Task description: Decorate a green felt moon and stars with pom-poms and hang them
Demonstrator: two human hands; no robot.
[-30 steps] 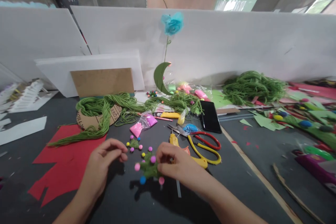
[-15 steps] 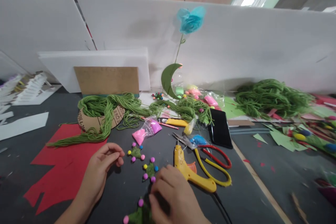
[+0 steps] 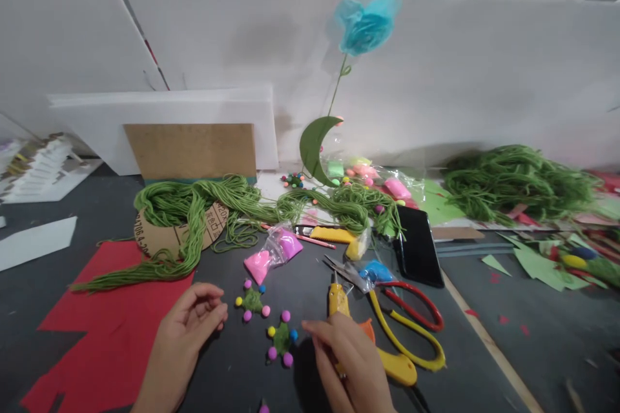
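Right hand (image 3: 351, 361): fingers (image 3: 320, 330) extended and close together, laid over the glue gun (image 3: 339, 297); whether they grip it cannot be told. Left hand (image 3: 186, 332): fingers (image 3: 209, 310) loosely curled, empty, just beside a pompom star (image 3: 252, 301).

Step, as judged: taking up the gun. A lift calls for a closed hold on its handle.

The gun lies flat on the counter (image 3: 484, 348) between a second star (image 3: 281, 339) and the scissors (image 3: 411, 339). Its long axis runs near-right to far-left, nozzle pointing away from the person.
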